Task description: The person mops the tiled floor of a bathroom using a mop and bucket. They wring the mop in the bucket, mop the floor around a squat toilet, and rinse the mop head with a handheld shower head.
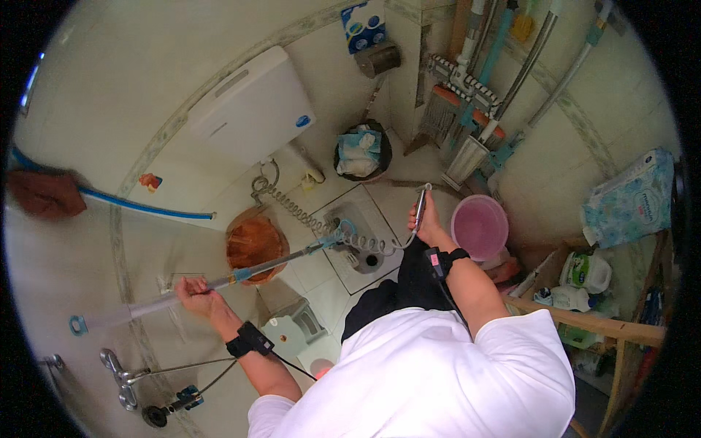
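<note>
My left hand (200, 298) is closed around the long handle of a mop or brush (279, 258), whose light-blue head lies over the squat toilet pan (358, 260). The far end of the handle points to the left wall. In my right hand (430, 219) is a metal hand-held bidet sprayer (420, 209), pointing away from me. Its coiled grey hose (312, 219) runs left to the wall, passing above the pan and near the blue head. Whether water comes out of the sprayer, I cannot tell.
A white cistern (254, 104) hangs on the wall above a brown basket or bucket (257, 243). A lined waste bin (361, 150), brooms and mops (465, 87) and a pink basin (480, 227) stand around. A stool (287, 334) is near my left forearm; a wooden shelf (591, 320) is at right.
</note>
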Available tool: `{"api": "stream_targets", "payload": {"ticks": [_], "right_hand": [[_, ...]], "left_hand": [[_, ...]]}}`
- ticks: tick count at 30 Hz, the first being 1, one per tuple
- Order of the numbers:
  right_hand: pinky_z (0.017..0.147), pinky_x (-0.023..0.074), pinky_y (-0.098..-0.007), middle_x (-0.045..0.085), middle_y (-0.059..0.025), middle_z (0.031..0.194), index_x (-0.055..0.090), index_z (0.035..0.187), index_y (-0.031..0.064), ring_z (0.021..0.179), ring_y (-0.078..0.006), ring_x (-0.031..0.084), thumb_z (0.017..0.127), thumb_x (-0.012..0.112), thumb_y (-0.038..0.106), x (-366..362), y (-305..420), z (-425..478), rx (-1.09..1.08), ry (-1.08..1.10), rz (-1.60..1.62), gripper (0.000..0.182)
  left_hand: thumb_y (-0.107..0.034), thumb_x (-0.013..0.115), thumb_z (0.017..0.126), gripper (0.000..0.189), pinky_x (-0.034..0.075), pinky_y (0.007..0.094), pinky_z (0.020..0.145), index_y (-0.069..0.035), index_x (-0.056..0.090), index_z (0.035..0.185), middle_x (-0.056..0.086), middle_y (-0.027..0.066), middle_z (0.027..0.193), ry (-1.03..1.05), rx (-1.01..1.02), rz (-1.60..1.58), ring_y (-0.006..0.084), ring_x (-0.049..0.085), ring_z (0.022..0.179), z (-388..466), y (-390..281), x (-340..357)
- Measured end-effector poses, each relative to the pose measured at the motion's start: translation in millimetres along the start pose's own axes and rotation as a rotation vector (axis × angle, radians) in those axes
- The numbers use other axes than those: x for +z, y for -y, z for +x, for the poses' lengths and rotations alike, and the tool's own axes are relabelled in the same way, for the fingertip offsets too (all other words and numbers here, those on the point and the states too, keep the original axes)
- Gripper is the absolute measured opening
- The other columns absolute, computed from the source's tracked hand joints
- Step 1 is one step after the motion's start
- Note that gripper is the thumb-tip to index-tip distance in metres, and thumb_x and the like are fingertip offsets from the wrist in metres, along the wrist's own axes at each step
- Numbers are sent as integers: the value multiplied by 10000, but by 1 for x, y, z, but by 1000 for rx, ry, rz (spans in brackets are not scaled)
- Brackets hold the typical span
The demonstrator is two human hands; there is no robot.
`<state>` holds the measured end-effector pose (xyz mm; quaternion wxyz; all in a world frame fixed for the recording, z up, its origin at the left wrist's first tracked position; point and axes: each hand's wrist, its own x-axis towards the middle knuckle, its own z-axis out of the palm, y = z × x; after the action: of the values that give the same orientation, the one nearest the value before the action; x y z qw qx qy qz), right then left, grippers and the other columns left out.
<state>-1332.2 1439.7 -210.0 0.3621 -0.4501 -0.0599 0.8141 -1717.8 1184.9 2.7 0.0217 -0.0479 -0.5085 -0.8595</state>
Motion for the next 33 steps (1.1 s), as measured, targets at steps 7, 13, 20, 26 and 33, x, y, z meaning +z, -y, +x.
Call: {"api": "stream_targets", "payload": {"ticks": [7,13,20,26,33], "right_hand": [[375,312,-277,426,-32,569,413,811,92,440,-128,376,844,437,586,-4,-12,23,-49,68,27,495],[381,313,-274,420,-32,564,418,815,94,445,-132,385,845,449,572,0,-13,-5,-68,11,-9,480],[395,305,-275,422,-44,589,426,799,88,453,-155,380,819,441,611,-16,-8,-20,-83,-47,76,524],[388,294,-288,412,-44,560,423,772,83,444,-148,367,861,422,560,-8,-31,-12,-61,70,145,484],[400,297,-287,431,-36,588,410,802,96,460,-128,357,870,391,571,3,-34,13,-74,130,41,481]], "left_hand": [[-155,547,776,264,290,263,456,-122,378,576,323,-3,488,174,31,-71,112,307,429,8,15,-30],[-152,537,794,271,289,266,473,-122,374,580,306,-3,482,202,-4,-88,111,291,427,5,17,-31],[-135,524,805,292,278,266,485,-128,340,577,293,-2,486,191,-7,-29,114,279,432,-1,-5,-9],[-133,541,787,287,279,268,485,-125,345,579,301,-1,489,288,-19,-55,112,280,436,-8,-1,-26],[-150,559,773,279,288,255,503,-127,356,582,299,-9,489,263,5,-59,102,300,459,-15,11,-55]]}}
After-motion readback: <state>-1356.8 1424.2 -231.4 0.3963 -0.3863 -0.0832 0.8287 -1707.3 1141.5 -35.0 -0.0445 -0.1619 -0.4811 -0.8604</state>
